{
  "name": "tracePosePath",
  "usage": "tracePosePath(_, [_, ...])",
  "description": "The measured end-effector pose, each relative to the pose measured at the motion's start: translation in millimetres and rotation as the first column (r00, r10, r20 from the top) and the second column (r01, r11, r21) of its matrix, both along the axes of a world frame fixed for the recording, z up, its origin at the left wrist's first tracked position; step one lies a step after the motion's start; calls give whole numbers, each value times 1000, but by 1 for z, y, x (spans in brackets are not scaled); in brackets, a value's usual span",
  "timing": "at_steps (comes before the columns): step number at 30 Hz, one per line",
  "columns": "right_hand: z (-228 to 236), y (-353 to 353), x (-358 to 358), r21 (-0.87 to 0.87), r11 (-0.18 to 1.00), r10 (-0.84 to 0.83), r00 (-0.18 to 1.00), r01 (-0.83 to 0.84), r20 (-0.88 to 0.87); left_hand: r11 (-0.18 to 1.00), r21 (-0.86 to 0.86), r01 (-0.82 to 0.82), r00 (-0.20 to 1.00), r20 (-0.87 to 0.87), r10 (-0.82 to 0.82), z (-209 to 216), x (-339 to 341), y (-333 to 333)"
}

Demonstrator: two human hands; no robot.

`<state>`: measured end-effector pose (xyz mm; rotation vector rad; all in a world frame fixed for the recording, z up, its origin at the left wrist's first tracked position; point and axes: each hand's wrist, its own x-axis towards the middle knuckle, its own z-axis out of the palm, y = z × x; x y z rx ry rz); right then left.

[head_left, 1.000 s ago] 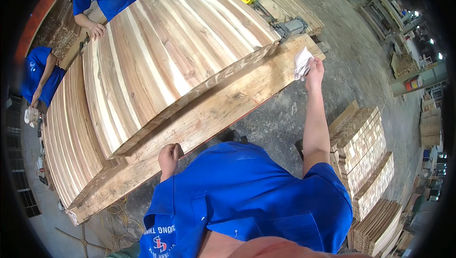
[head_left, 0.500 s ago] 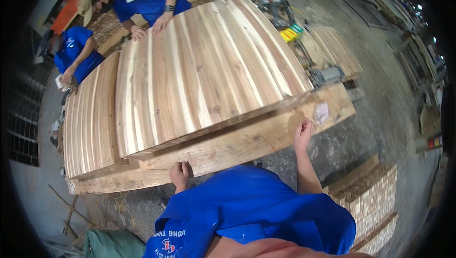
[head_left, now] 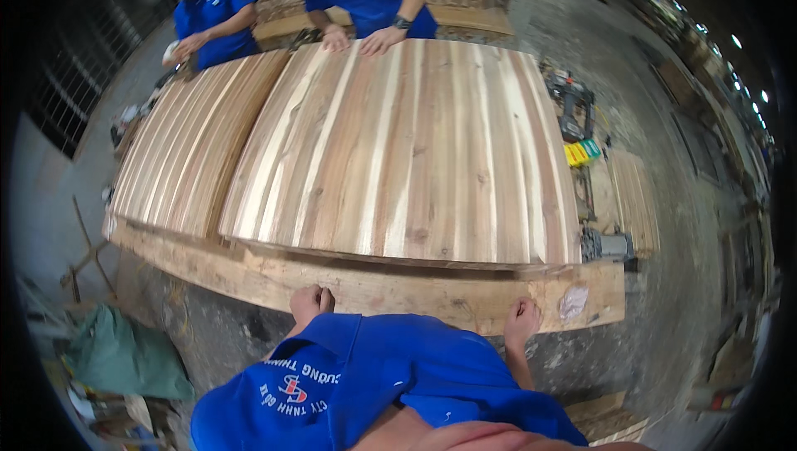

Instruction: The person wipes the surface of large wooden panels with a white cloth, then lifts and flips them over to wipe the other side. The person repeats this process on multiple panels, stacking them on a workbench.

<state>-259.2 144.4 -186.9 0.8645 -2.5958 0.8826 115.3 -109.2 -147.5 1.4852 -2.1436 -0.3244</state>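
Observation:
My left hand is loosely closed at the near edge of a wooden bench, with nothing showing in its fingers. To the right, my right hand also has curled fingers at that edge, and nothing shows in it. Beside it on the bench lies a crumpled pale scrap. Beyond both hands rests a large striped wooden panel; neither hand touches it. A co-worker's hands lie on the panel's far edge.
A second striped panel is at the left, with another co-worker behind it. Power tools and a yellow-green box are along the right side. A green sack sits on the floor at lower left.
My view has turned, so the panels and bench now run more level across the picture. My right hand appears lower and a bit farther from the pale scrap. Both hands stay curled.

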Motion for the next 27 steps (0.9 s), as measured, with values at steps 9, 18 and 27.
tracePosePath(9, [-9, 0, -1, 80, 997, -10, 998, 5, 57, 997, -68, 36, 999, -16, -37, -7, 9, -5])
tracePosePath(18, [-9, -2, 2, 95, 994, -62, 997, 57, 48, 994, -41, 98, 995, 15, -98, -18, 21, -13])
tracePosePath(27, [-12, -3, -1, 90, 995, -43, 997, 38, 58, 994, -54, 97, 995, 36, -95, -20, 25, -9])
